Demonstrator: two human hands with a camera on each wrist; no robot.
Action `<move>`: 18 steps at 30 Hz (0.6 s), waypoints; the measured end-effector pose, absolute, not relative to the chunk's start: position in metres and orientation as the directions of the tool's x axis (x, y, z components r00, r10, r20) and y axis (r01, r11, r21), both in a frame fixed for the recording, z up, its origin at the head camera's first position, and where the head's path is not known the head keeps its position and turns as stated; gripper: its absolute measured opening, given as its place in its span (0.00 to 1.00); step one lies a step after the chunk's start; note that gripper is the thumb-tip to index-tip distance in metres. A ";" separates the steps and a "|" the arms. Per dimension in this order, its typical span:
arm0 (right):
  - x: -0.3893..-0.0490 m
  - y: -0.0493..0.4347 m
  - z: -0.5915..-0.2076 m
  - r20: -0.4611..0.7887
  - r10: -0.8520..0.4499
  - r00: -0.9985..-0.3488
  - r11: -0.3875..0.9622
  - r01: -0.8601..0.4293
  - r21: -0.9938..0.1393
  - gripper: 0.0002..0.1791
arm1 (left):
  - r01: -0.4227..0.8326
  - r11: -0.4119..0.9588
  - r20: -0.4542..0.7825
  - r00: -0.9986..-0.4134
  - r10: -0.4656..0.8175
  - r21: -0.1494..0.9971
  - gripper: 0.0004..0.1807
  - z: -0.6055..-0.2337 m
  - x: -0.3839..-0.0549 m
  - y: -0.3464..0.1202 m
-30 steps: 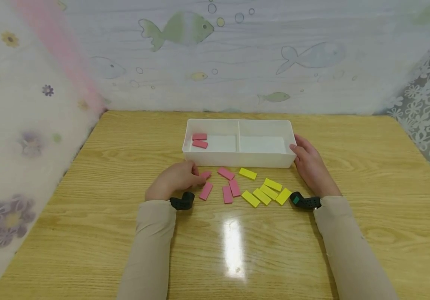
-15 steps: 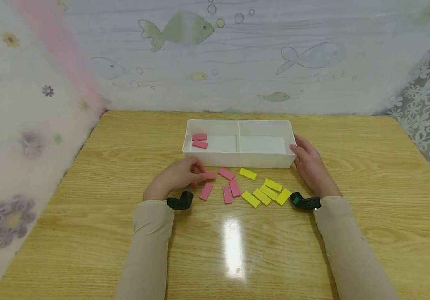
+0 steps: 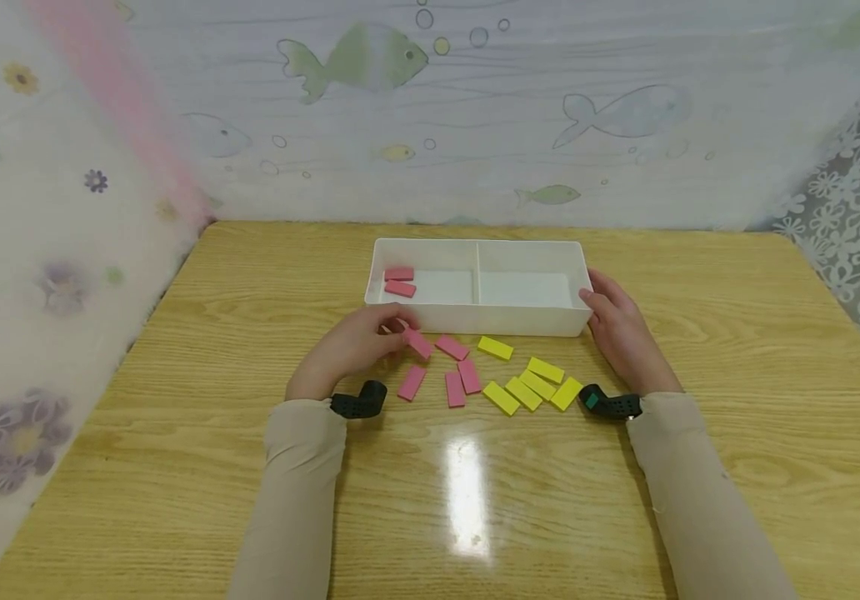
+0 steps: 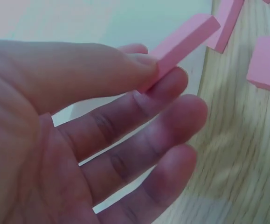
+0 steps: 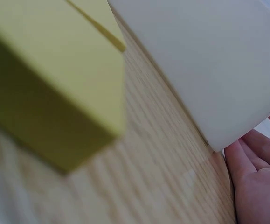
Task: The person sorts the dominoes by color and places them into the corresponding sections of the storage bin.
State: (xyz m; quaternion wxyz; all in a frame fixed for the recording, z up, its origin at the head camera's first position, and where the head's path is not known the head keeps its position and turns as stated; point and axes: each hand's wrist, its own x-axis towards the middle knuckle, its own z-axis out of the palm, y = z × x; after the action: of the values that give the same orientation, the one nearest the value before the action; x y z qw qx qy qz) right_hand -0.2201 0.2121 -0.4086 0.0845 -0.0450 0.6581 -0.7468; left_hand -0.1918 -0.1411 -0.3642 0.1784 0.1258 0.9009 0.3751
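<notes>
My left hand [image 3: 358, 343] pinches a pink rectangular block [image 4: 186, 42] between thumb and index finger, in front of the box's left end. The other fingers spread below it in the left wrist view. My right hand [image 3: 622, 333] grips the right end of a white two-compartment box [image 3: 527, 321], the thumb at the rim and the fingers along the outer side. Two pink blocks [image 3: 400, 288] lie in the box's left compartment; the right compartment holds nothing. Several more pink blocks [image 3: 412, 383] lie on the table by my left hand.
Several yellow blocks [image 3: 502, 398] lie on the wooden table [image 3: 550, 517] in front of the box, toward the right. One yellow block [image 5: 60, 79] looms close in the right wrist view. Behind the table stands a wall [image 3: 475, 192] painted with fish.
My left hand has picked up the pink block, moved slightly up toward the box and turned the block so it slants. My right hand and the box have stayed in place.
</notes>
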 end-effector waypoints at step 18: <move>-0.221 0.212 -0.409 -0.042 -0.190 -0.981 -0.125 0.066 -0.990 0.32 | 0.084 0.569 -0.155 -0.921 0.359 0.818 0.13 -0.356 -0.190 -0.142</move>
State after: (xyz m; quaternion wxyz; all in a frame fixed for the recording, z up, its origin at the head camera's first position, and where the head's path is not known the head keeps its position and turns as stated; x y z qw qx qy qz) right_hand -0.2207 0.2122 -0.4093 0.0856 -0.0471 0.6559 -0.7485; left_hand -0.1901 -0.1418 -0.3557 0.1536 0.1269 0.8722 0.4467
